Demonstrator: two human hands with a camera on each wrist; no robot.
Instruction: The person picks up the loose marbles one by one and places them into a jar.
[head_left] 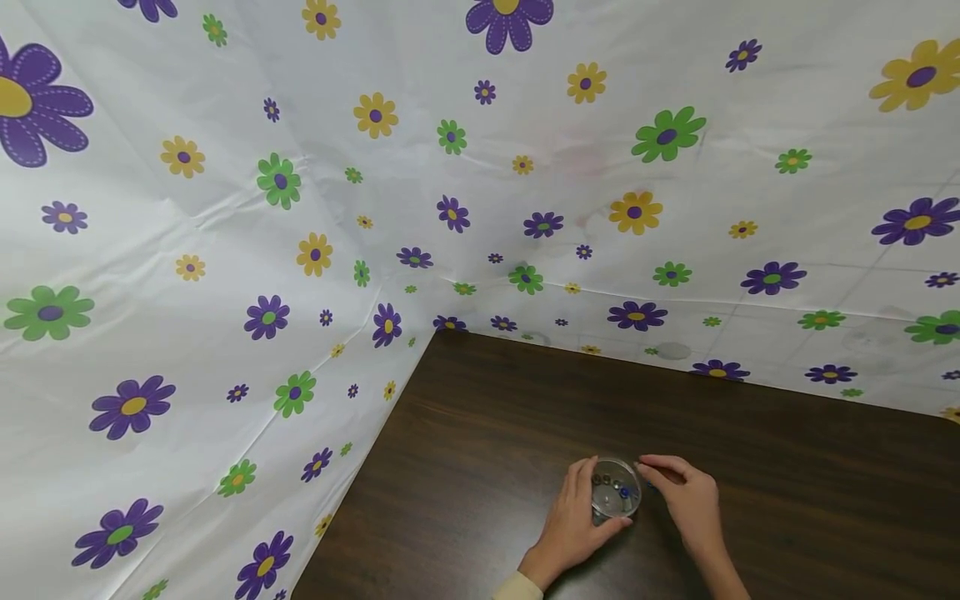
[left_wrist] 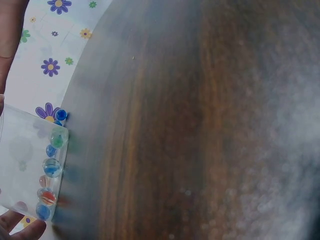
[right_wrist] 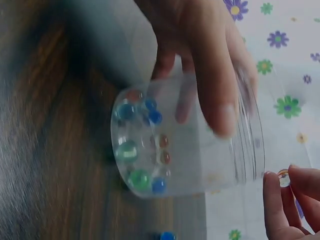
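A clear plastic jar (head_left: 609, 507) stands on the dark table with glass marbles (right_wrist: 127, 150) in blue, green and reddish tones along its bottom. My left hand (head_left: 573, 517) grips the jar from the left, thumb on the near side and fingers round the far side. Just right of the rim, my right hand (head_left: 692, 500) pinches a small clear marble (right_wrist: 284, 178) with a coloured streak between thumb and fingertip. Blue marbles (left_wrist: 61, 115) lie on the table beside the jar, below the right hand.
The dark wood-grain table (head_left: 465, 433) extends behind the jar and off to the right. A white sheet with printed flowers (head_left: 420, 167) hangs along its left and back edges.
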